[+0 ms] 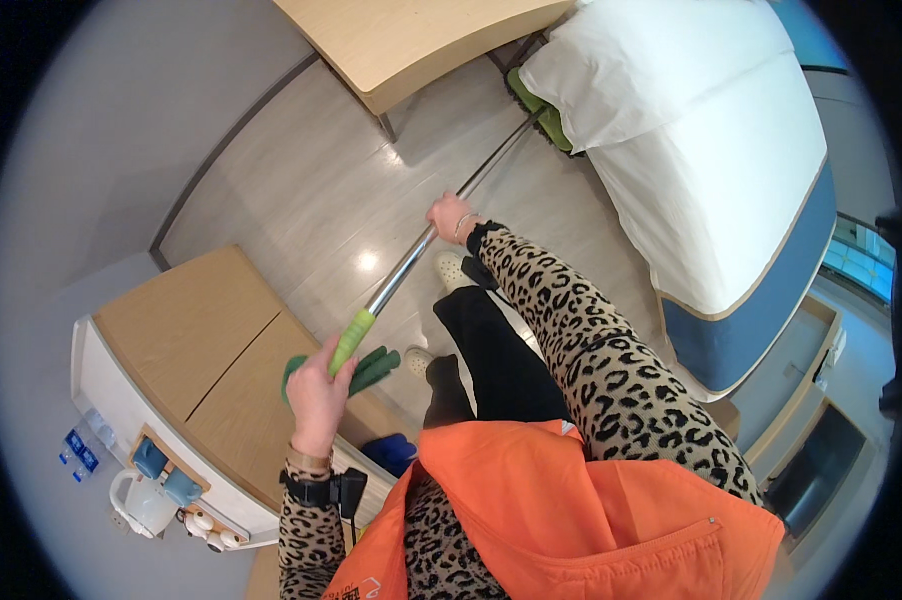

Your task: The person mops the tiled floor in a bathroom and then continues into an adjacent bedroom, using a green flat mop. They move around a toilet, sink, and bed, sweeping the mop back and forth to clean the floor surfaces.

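My left hand [319, 394] is closed around the light green grip [357, 334] at the near end of a mop pole. Pressed in that same hand is what looks like a dark green glove [376, 369], its fingers sticking out to the right. Farther up, my right hand [447, 216] grasps the shiny metal pole [402, 270]. The pole slants up and right to a flat green mop head [527, 88] on the floor. Part of the mop head is hidden beneath the hanging white bedding [616, 82].
A bed with a blue band [728, 337] stands at right. A wooden desk [436, 37] with metal legs is at the top. At left, a wooden cabinet [233, 337] adjoins a white shelf with blue mugs [183, 487], a kettle [143, 506] and water bottles [83, 450]. Grey floor [293, 180] lies between.
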`<state>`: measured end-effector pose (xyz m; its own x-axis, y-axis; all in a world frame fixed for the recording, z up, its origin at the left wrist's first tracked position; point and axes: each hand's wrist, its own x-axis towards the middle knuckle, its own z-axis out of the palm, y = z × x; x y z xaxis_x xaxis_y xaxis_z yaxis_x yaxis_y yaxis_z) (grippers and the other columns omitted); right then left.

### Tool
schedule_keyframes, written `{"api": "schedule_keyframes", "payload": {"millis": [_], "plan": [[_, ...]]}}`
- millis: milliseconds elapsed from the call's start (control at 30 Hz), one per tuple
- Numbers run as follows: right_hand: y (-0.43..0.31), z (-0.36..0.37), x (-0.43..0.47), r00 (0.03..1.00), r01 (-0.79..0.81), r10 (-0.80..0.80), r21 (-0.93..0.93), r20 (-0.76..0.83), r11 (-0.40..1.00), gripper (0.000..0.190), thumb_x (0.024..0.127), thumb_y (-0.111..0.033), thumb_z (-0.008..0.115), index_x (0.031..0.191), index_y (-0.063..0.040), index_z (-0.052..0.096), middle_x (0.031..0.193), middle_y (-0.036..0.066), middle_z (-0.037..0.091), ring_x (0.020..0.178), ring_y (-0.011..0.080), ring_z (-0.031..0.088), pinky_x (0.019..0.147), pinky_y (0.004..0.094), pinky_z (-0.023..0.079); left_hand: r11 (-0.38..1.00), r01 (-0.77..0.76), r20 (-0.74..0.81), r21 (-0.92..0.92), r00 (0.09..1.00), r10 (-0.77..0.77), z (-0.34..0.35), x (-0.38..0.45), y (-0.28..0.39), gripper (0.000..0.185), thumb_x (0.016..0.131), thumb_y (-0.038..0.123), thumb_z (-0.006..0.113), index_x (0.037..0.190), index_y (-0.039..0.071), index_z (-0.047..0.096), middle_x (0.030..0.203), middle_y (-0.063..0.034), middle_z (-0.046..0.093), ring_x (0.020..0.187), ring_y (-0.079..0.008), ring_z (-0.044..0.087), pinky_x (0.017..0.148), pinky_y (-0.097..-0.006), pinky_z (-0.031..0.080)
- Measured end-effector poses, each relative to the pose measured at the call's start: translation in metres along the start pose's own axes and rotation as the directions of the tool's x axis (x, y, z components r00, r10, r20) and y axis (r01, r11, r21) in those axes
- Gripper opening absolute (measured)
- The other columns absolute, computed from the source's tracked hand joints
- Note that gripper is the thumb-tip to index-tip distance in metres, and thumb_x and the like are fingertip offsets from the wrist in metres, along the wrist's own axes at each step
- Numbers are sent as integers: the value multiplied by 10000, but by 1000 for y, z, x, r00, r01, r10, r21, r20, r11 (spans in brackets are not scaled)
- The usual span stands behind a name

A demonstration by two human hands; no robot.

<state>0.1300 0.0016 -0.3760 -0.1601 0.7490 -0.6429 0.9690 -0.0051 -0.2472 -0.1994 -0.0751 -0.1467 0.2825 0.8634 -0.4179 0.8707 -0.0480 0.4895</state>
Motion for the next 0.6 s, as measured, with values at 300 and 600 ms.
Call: {"api": "schedule_keyframes", "payload": {"millis": [300,600], "plan": [[-113,-5,48,925,353,-374,-209,-66,912,105,836,-109,651,881,-91,744,933,133,690,970,346,581,701,571,492,946,264,-174,-190,939,-297,27,-113,-45,413,859,256,761,1227,90,678,791,-230,657,718,-373,656,645,-416,509],[-266,107,-88,898,439,-436,-41,57,898,106,756,-128,715,838,-99,776,855,85,716,931,332,659,618,537,484,604,636,91,-480,721,-687,40,-319,-59,332,850,115,730,1162,11,683,773,-147,655,691,-167,599,665,-330,506]]}}
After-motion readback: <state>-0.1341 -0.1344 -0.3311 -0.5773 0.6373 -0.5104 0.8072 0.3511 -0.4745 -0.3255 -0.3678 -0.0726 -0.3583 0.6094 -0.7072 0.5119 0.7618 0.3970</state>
